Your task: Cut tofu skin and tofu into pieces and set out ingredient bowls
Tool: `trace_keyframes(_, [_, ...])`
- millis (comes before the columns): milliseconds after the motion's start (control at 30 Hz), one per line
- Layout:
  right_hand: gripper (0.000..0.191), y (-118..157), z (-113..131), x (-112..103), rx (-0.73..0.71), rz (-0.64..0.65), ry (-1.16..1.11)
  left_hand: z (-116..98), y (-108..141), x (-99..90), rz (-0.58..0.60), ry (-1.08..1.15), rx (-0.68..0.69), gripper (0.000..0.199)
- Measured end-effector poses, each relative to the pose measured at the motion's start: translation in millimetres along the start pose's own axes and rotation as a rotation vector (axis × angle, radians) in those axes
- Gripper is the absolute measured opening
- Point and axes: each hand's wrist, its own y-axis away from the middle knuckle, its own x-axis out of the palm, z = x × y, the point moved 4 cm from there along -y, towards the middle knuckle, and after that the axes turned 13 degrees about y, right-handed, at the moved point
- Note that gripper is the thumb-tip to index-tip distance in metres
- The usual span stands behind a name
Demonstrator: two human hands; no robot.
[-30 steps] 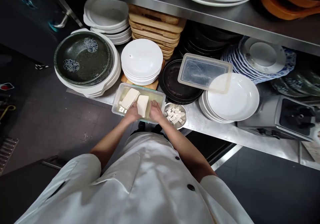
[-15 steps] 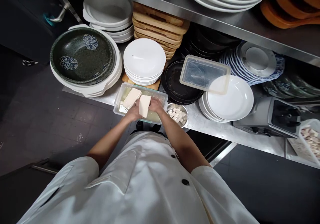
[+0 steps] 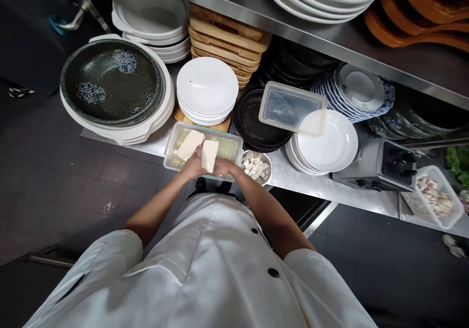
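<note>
A pale block of tofu (image 3: 210, 156) is held between my two hands over a clear plastic container (image 3: 239, 148) of cloudy liquid. My left hand (image 3: 193, 166) grips its left side, thumb up against the edge. At the lower right, my right hand (image 3: 224, 166) has its fingers curled against the block, partly hidden under it. A second tofu block (image 3: 191, 144) lies tilted in the left half of the container. Just right of my right hand, a metal bowl (image 3: 270, 170) holds white tofu cubes (image 3: 256, 164).
Behind the container stand stacked white plates (image 3: 207, 84) and a black pan (image 3: 252, 131). A clear lid (image 3: 289, 108) rests partly over white bowls (image 3: 330, 142). A large dark bowl (image 3: 117, 88) sits left; a grey appliance (image 3: 373, 166) stands right. A steel shelf (image 3: 293, 30) overhangs the counter.
My right hand has slid down from the block's right side to its lower right corner. My left hand keeps its hold. The whole view has shifted slightly, showing more of the counter's right end.
</note>
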Motion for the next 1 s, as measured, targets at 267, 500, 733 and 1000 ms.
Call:
trace_keyframes(267, [0.039, -19, -5, 1, -0.042, 0.143, -0.106, 6, 7, -1.5, -0.073, 0.002, 0.100, 0.115])
trace_keyframes(500, [0.038, -24, -2, 4, -0.068, 0.169, -0.100, 6, 7, -3.6, -0.097, 0.038, 0.084, 0.116])
trace_keyframes(733, [0.037, -21, -5, -2, -0.090, 0.226, -0.093, 8, 5, -2.2, -0.105, 0.048, 0.119, 0.111])
trace_keyframes(1000, [0.030, -4, -6, -10, -0.081, 0.399, -0.122, 10, 6, -1.5, -0.098, 0.037, 0.140, 0.107])
